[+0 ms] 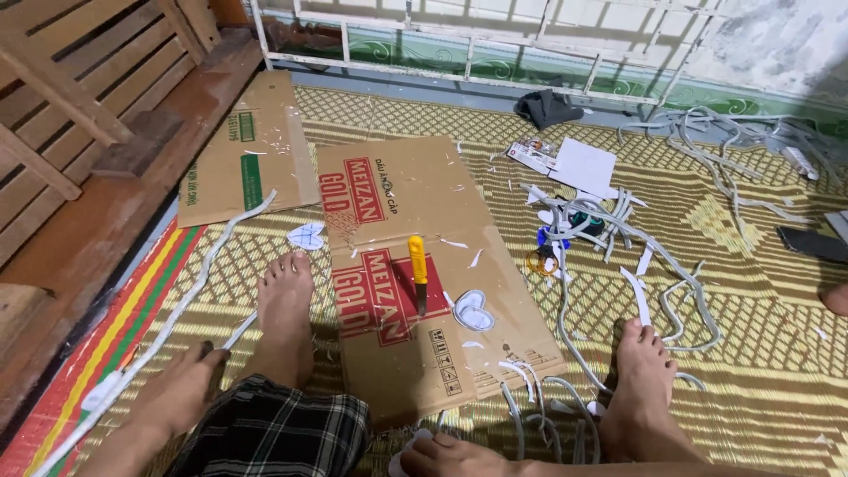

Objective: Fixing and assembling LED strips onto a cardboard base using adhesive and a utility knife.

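We see a long pale strip [190, 291] along the mat's left edge, our left hand [181, 389] pinching it

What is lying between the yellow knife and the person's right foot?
In the head view, a white heart-shaped cutout lies on the flattened cardboard just right of the yellow knife; then come grey strips on the woven mat, before the right foot.

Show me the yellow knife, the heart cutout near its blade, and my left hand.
Knife [417, 261]: head view, on its yellow handle.
Heart cutout [473, 312]: head view, on the white middle.
Left hand [181, 389]: head view, on the back of the hand, on the mat.
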